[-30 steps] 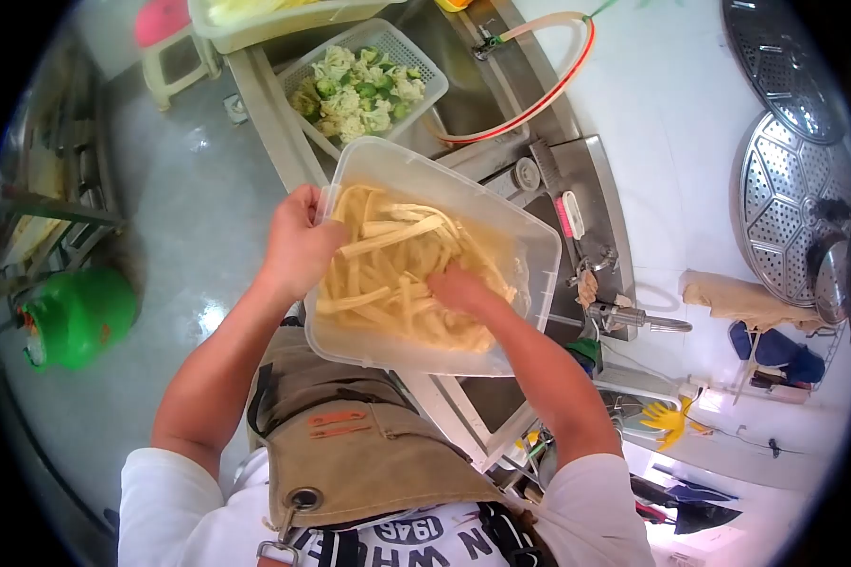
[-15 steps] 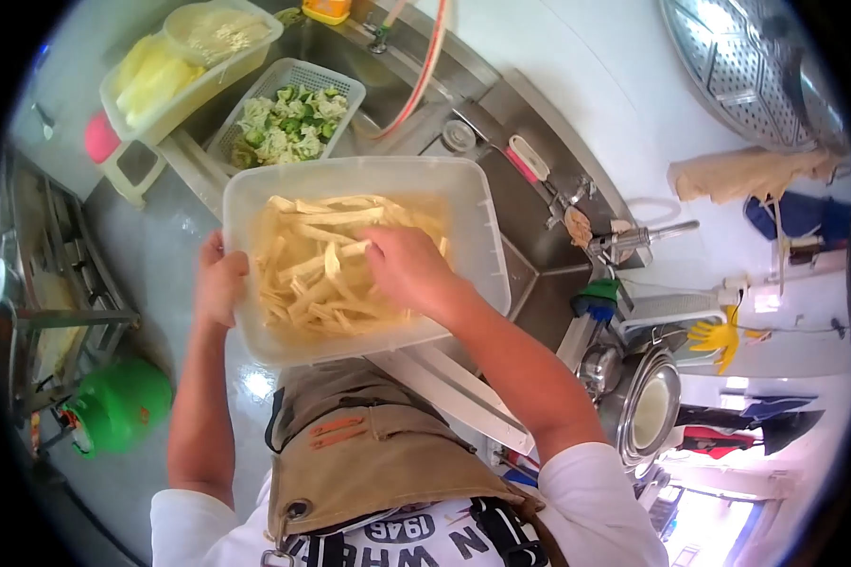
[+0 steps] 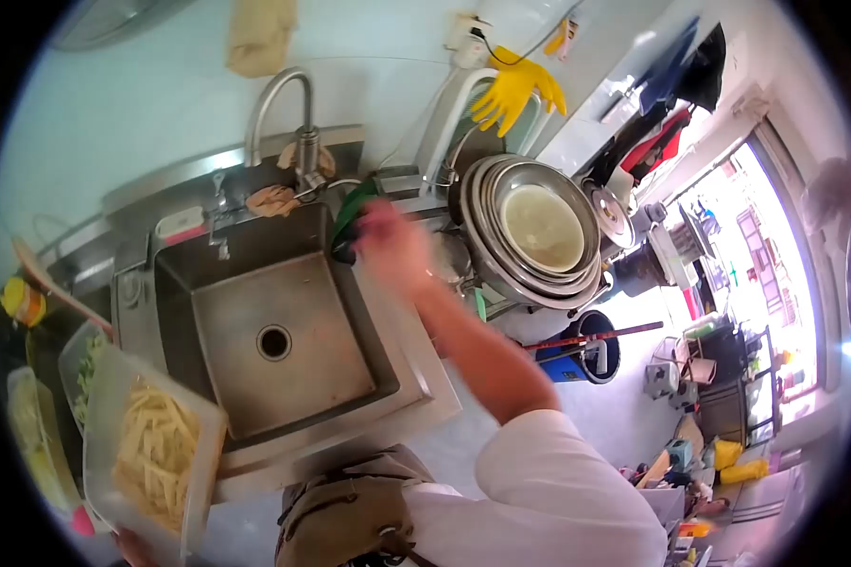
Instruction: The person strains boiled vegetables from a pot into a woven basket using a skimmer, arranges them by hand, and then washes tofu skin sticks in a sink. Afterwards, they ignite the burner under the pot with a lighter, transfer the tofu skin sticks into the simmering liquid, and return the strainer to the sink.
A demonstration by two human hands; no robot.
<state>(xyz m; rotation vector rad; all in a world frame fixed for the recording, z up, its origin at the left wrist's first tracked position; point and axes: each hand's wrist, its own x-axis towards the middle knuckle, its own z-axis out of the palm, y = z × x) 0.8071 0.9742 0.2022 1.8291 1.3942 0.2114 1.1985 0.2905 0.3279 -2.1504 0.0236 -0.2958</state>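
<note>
A translucent plastic tub (image 3: 208, 430) with pale yellow strips (image 3: 156, 449) in it is at the lower left, overlapping the counter's front edge. My left hand (image 3: 134, 546) holds its near side; only a small part of the hand shows below the tub. My right hand (image 3: 394, 250) is reached out over the sink's right corner, smeared by motion. It is right beside a green and dark item (image 3: 353, 213), and I cannot tell whether it touches it. Its fingers are too blurred to read.
A steel sink (image 3: 265, 331) with a curved faucet (image 3: 303, 104) lies ahead. Stacked steel bowls (image 3: 539, 227) stand to the right, below a hanging yellow glove (image 3: 518, 90). A blue bin (image 3: 577, 350) is on the floor. A basket of cut vegetables (image 3: 87, 369) sits left.
The view has swung right. My right hand has left the strips in the tub and moved to the sink's right corner. The tub now appears at the lower left.
</note>
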